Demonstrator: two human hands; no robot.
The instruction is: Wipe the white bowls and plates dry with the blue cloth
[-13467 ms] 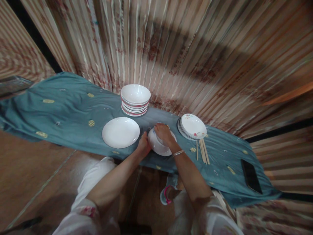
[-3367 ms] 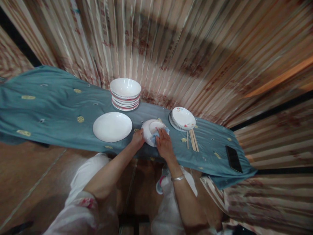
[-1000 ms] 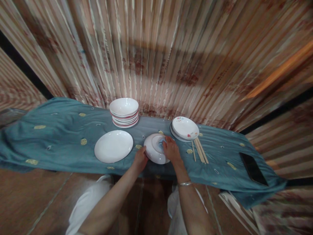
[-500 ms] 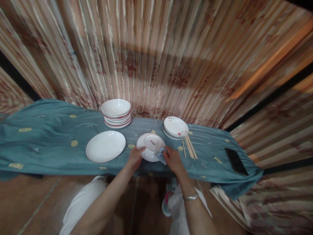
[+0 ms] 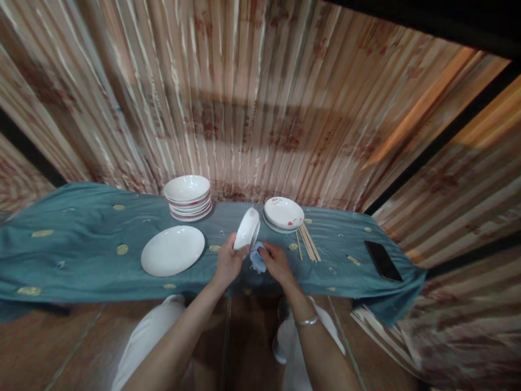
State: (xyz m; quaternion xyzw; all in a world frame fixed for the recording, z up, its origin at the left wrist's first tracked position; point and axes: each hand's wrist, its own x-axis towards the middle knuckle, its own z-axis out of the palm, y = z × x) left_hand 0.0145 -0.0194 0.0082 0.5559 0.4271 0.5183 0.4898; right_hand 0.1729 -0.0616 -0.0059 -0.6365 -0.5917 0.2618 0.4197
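A small white plate (image 5: 247, 228) is tilted nearly on edge above the cloth-covered table, gripped at its lower rim by my left hand (image 5: 228, 262). My right hand (image 5: 277, 263) pinches a light blue cloth (image 5: 258, 258) just right of the plate's lower edge; whether the cloth touches the plate I cannot tell. Behind and to the right stands a stack of flower-patterned plates (image 5: 284, 213). Several wooden chopsticks (image 5: 309, 243) lie beside that stack. To the left of my left hand rests a large oval white plate (image 5: 173, 251).
A stack of white bowls with red bands (image 5: 188, 196) stands at the back left. Towards the right end of the green tablecloth (image 5: 93, 260) lies a black phone (image 5: 383, 260). A pleated curtain (image 5: 228, 108) hangs right behind the table, and dark poles flank it.
The small plate has turned from underside-up to nearly on edge in my left hand. My right hand with the cloth has come off its underside. The view has shifted slightly.
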